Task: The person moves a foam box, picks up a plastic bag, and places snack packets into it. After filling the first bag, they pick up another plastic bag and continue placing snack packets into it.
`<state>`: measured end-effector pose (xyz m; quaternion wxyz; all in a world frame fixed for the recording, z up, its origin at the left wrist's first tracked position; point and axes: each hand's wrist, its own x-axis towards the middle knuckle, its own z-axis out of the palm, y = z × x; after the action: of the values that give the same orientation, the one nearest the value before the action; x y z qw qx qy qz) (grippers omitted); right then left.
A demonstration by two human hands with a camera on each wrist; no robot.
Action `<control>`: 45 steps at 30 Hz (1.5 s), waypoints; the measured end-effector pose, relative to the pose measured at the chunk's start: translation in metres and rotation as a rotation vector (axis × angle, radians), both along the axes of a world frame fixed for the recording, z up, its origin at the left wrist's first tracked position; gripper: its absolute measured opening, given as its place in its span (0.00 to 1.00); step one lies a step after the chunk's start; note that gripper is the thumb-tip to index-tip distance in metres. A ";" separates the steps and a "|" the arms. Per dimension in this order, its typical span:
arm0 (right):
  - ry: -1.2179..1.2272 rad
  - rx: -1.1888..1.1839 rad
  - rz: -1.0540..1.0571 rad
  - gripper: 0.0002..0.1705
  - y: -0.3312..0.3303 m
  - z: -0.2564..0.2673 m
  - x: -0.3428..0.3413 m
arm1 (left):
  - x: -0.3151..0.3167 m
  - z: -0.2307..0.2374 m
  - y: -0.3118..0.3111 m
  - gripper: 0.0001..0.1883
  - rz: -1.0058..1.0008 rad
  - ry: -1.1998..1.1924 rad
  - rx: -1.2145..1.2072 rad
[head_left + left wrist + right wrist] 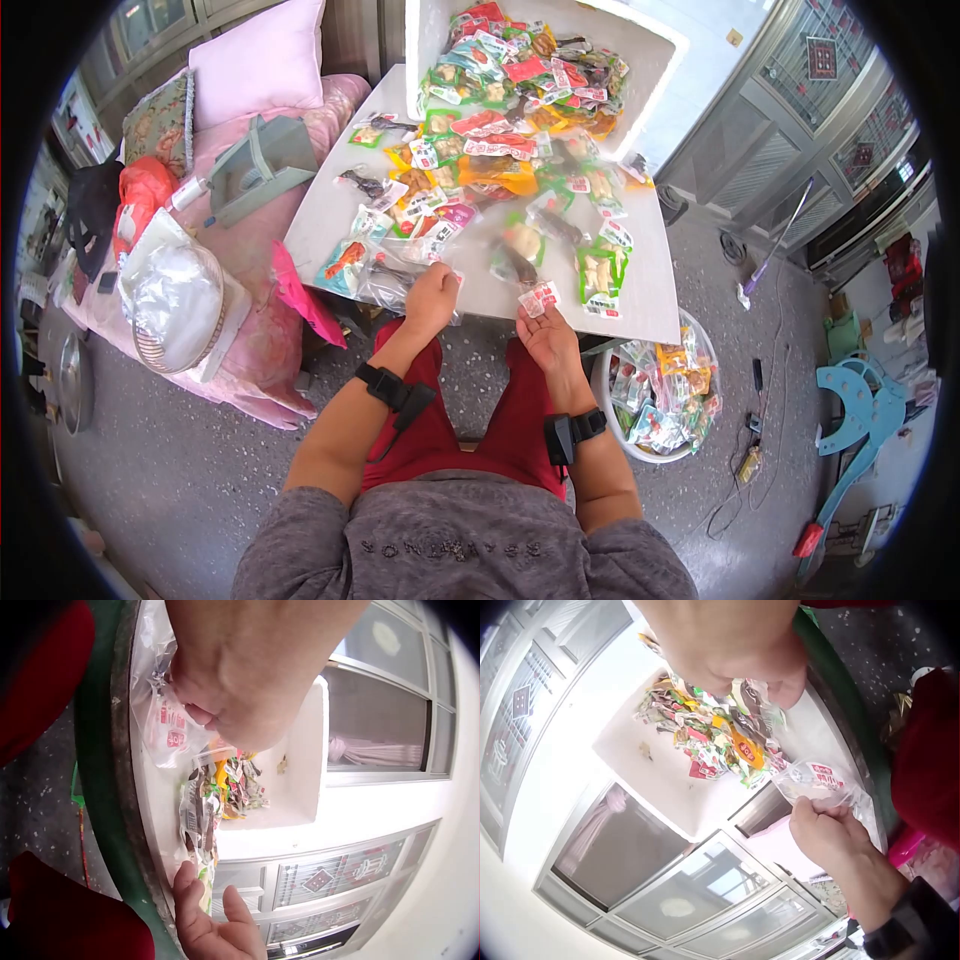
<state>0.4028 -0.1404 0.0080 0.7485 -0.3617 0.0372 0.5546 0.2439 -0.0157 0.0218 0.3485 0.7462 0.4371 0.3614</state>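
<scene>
My left hand [432, 300] grips the edge of a clear plastic bag [810, 784] with red print, at the table's near edge. Inside the bag some dark contents show in the head view. To its right, my right hand [549, 340] is palm up, its fingers touching the label end of a clear packet [540, 298] with dark food in it. In the left wrist view the right thumb stands apart from those fingers. A green-edged packet [601, 272] of pale food lies just right of that hand. More snack packets [500, 175] are spread across the table [640, 300].
A white foam box [660, 75] at the table's back spills a heap of packets forward. On the floor at right stands a white tub [608, 395] full of packets. A bed at left carries a grey dustpan [260, 175] and a basket [180, 310].
</scene>
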 end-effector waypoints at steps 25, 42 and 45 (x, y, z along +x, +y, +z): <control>-0.181 0.285 0.061 0.18 -0.020 0.056 -0.010 | 0.001 0.030 -0.010 0.06 -0.041 0.043 0.012; -0.167 0.137 0.378 0.11 0.038 0.050 -0.066 | 0.002 0.057 -0.029 0.07 -0.072 0.206 0.104; -0.265 0.061 0.594 0.10 0.029 0.048 -0.040 | -0.002 0.053 -0.029 0.07 -0.086 0.188 0.103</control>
<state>0.3627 -0.1109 0.0556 0.5629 -0.4031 -0.1842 0.6976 0.2419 -0.0446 0.0753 0.2825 0.8119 0.4163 0.2962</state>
